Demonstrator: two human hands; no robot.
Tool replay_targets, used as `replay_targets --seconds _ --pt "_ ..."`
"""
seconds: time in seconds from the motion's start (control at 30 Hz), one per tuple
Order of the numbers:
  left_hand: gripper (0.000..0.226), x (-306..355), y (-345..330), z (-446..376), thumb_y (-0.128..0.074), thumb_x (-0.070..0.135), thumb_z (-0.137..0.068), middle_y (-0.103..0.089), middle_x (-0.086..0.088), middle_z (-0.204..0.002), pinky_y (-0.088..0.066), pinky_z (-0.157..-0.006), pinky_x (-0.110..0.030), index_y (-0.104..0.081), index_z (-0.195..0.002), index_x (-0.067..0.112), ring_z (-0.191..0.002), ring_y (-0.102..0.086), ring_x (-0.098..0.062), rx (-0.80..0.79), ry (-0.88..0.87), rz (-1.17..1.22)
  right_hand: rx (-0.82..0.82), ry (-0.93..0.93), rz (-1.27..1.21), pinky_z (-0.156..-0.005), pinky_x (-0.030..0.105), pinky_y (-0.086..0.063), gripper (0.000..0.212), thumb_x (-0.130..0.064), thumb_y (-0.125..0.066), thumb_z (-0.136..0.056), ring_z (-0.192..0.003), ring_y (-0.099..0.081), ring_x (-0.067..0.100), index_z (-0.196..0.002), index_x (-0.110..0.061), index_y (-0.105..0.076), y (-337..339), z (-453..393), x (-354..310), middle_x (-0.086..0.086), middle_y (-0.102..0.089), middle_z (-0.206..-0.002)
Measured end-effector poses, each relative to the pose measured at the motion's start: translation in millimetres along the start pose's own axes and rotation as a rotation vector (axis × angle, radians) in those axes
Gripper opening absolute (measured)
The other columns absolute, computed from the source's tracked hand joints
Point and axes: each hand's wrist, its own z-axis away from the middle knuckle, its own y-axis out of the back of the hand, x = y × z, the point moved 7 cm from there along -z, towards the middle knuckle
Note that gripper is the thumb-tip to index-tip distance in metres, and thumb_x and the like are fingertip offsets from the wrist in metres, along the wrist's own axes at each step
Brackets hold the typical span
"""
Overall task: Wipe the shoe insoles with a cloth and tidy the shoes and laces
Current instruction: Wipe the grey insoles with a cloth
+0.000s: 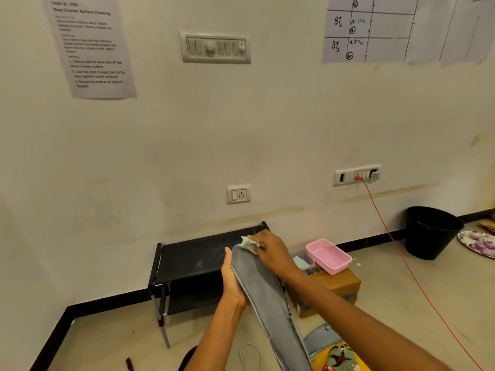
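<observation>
A black rack (192, 259) stands against the wall, with bare floor to its left. In front of it, the left hand (232, 282) grips the grey insole (263, 293) by its left edge. The right hand (273, 250) pinches a pale cloth (247, 243) on the insole's far tip.

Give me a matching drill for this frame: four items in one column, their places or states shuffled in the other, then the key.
Items
1. long grey insole
2. pale green cloth
3. pink plastic tray
4. black plastic bucket

Places or states
A. on the brown cardboard box
B. on the floor by the wall, far right
C. gripped from below by the left hand
D. pressed onto the insole's far tip by the right hand

Pairs: 1-C, 2-D, 3-A, 4-B
</observation>
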Motion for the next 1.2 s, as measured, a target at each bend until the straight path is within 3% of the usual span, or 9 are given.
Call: replay_targets --seconds 0.17,0.27,0.33,0.5,0.7,0.8,1.0,1.1,1.2 --pt "0.049 15.0 3.1 -6.3 -0.039 0.060 -0.090 -0.069 -0.015 -0.080 -0.052 -0.077 -0.047 -0.062 -0.107 0.019 -0.087 -0.062 -0.030 0.061 -0.084 0.092 -0.039 0.158 0.120 -0.093 0.023 -0.035 0.035 -0.007 -0.041 -0.093 -0.111 -0.053 0.020 -0.118 -0.013 -0.064 -16.4 39.4 -32.3 0.006 -0.061 -0.118" --pt "0.047 17.0 15.9 -14.4 -0.045 0.060 -0.088 -0.064 -0.016 -0.084 -0.046 -0.092 -0.054 -0.060 -0.109 0.021 -0.090 -0.062 -0.033 0.057 -0.088 0.179 -0.286 0.278 -0.002 -0.100 0.028 -0.041 0.031 -0.005 -0.047 -0.091 -0.110 -0.054 0.021 -0.117 -0.008 -0.064 -24.1 56.2 -33.1 0.011 -0.060 -0.119" --pt "0.049 15.4 16.0 -14.0 -0.042 0.060 -0.089 -0.067 -0.015 -0.084 -0.052 -0.082 -0.050 -0.060 -0.111 0.020 -0.082 -0.067 -0.032 0.025 -0.081 0.182 -0.387 0.301 0.031 -0.098 0.031 -0.043 0.030 -0.005 -0.051 -0.090 -0.104 -0.056 0.023 -0.117 -0.007 -0.064 -19.4 48.5 -23.3 0.014 -0.062 -0.114" --pt "0.067 12.0 -13.1 -6.8 -0.033 0.063 -0.090 -0.069 -0.019 -0.095 -0.049 -0.077 -0.043 -0.061 -0.114 0.007 -0.088 -0.061 -0.031 -0.031 -0.035 0.047 0.008 -0.002 0.007 -0.078 0.029 -0.042 0.023 -0.018 -0.051 -0.094 -0.093 -0.057 0.027 -0.109 -0.014 -0.068 9.8 -2.9 5.3 0.012 -0.059 -0.098" --pt "0.045 25.2 -2.9 -20.0 -0.043 0.055 -0.091 -0.060 -0.017 -0.088 -0.047 -0.084 -0.052 -0.056 -0.118 0.022 -0.090 -0.059 -0.033 0.059 -0.128 0.216 -0.199 0.108 -0.069 -0.102 0.034 -0.042 0.034 -0.012 -0.043 -0.088 -0.117 -0.053 0.022 -0.115 -0.014 -0.064 -30.2 32.9 -22.7 0.011 -0.059 -0.124" --pt "0.043 26.9 13.8 -18.9 -0.043 0.055 -0.091 -0.063 -0.015 -0.081 -0.049 -0.084 -0.053 -0.057 -0.114 0.021 -0.092 -0.059 -0.034 0.050 -0.159 0.241 -0.368 0.164 -0.154 -0.093 0.029 -0.048 0.027 -0.014 -0.051 -0.090 -0.104 -0.060 0.020 -0.110 -0.007 -0.067 -26.5 44.4 -26.2 0.012 -0.065 -0.113" --pt "0.046 31.9 -2.8 -4.2 -0.039 0.058 -0.091 -0.067 -0.013 -0.087 -0.052 -0.077 -0.041 -0.057 -0.120 0.026 -0.081 -0.062 -0.026 -0.006 -0.170 0.160 0.186 -0.124 -0.302 -0.078 0.027 -0.049 0.017 -0.012 -0.055 -0.091 -0.089 -0.058 0.018 -0.096 -0.021 -0.069 25.0 20.4 5.8 0.009 -0.061 -0.099" --pt "0.048 26.7 -4.0 -3.0 -0.037 0.055 -0.093 -0.065 -0.013 -0.095 -0.051 -0.075 -0.039 -0.055 -0.125 0.023 -0.084 -0.062 -0.025 0.012 -0.182 0.143 0.062 -0.070 -0.085 -0.077 0.019 -0.040 0.025 -0.016 -0.052 -0.094 -0.095 -0.058 0.019 -0.114 -0.011 -0.065 2.1 18.1 1.5 0.009 -0.061 -0.107" --pt "0.044 23.9 -6.2 -4.6 -0.039 0.053 -0.094 -0.061 -0.015 -0.097 -0.049 -0.081 -0.042 -0.055 -0.121 0.022 -0.091 -0.061 -0.028 0.044 -0.191 0.129 -0.010 -0.025 -0.028 -0.093 0.030 -0.044 0.027 -0.010 -0.046 -0.095 -0.110 -0.056 0.025 -0.117 -0.008 -0.062 -18.4 30.0 -12.0 0.013 -0.060 -0.117"
